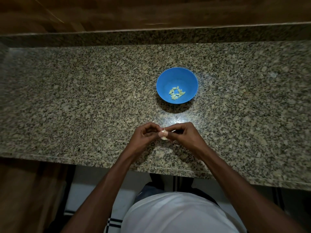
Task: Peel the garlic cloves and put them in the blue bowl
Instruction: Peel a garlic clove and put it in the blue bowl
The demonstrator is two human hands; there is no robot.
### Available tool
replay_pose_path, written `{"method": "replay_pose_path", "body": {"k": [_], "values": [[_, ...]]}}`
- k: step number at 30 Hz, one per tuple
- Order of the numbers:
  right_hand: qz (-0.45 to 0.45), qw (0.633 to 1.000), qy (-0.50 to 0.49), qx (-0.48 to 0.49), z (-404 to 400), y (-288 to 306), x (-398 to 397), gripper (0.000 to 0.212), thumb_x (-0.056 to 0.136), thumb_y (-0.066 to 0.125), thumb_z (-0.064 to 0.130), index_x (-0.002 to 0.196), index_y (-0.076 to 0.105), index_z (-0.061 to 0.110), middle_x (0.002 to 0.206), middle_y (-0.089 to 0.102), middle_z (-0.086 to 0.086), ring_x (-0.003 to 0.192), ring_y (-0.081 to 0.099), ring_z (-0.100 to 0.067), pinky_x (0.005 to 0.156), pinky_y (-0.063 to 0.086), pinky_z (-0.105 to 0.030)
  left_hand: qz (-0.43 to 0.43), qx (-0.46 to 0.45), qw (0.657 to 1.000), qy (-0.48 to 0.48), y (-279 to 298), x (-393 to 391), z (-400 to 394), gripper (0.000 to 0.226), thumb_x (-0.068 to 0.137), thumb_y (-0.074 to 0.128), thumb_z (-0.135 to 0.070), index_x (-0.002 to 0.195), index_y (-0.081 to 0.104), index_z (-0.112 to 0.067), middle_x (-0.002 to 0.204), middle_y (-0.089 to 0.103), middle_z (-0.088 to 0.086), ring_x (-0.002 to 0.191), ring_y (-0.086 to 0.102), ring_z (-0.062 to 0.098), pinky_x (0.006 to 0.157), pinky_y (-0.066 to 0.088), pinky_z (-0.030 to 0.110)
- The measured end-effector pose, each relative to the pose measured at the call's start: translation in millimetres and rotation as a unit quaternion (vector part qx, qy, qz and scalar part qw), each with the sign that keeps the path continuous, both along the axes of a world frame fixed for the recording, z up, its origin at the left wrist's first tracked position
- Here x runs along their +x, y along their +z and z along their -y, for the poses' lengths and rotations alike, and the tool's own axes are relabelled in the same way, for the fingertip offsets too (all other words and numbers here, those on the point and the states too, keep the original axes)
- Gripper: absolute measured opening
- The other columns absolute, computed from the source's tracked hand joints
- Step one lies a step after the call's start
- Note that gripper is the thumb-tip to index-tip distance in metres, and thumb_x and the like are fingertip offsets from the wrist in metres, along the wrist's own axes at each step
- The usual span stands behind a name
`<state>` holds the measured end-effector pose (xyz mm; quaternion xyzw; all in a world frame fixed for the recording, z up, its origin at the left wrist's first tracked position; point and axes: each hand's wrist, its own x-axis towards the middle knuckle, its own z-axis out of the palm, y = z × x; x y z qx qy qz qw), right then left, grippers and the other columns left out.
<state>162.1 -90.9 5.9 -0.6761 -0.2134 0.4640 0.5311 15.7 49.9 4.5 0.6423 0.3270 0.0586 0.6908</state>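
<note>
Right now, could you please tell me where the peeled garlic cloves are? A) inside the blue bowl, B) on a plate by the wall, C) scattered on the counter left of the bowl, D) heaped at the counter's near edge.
A: the pale peeled cloves lie together on the bottom of the blue bowl, while both hands pinch one more clove above the counter.

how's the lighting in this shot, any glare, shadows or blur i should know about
Head view: dim overall, with one bright pool on the granite counter near the hands. A glare patch sits just beyond the left hand and right hand, which pinch a garlic clove. The blue bowl casts a dark shadow on its near side. Edges curve and smear from the wide-angle lens.
</note>
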Motion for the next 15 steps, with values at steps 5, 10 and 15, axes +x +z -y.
{"method": "replay_pose_path", "body": {"k": [5, 10, 15], "values": [[0.028, 1.000, 0.004, 0.000, 3, -2, 3, 0.027, 0.079, 0.092, 0.030, 0.099, 0.085, 0.013, 0.088, 0.081, -0.001, 0.081, 0.079, -0.021, 0.080, 0.065, -0.040, -0.021, 0.042, 0.998, -0.039, 0, 2, -3, 0.017, 0.091, 0.081, -0.017, 0.099, 0.070, -0.005, 0.102, 0.074, 0.014, 0.100, 0.072, 0.031, 0.093, 0.058, 0.044], [0.038, 0.999, -0.019, 0.004, 1, -8, 2, 0.024, 0.078, 0.093, 0.029, 0.095, 0.085, 0.013, 0.084, 0.081, -0.003, 0.082, 0.079, -0.026, 0.080, 0.063, -0.051, -0.036, 0.070, 0.996, -0.051, 6, 10, 0, 0.023, 0.092, 0.080, -0.026, 0.098, 0.069, -0.007, 0.095, 0.075, 0.005, 0.092, 0.073, 0.022, 0.088, 0.058, 0.038], [0.034, 0.999, -0.021, 0.007, 2, -19, 1, 0.025, 0.078, 0.093, 0.026, 0.097, 0.085, 0.012, 0.086, 0.081, -0.001, 0.083, 0.079, -0.020, 0.078, 0.064, -0.040, -0.052, 0.099, 0.992, -0.053, -1, 10, 3, 0.019, 0.093, 0.079, -0.025, 0.097, 0.069, -0.010, 0.094, 0.075, 0.005, 0.090, 0.073, 0.024, 0.085, 0.059, 0.042]]}}
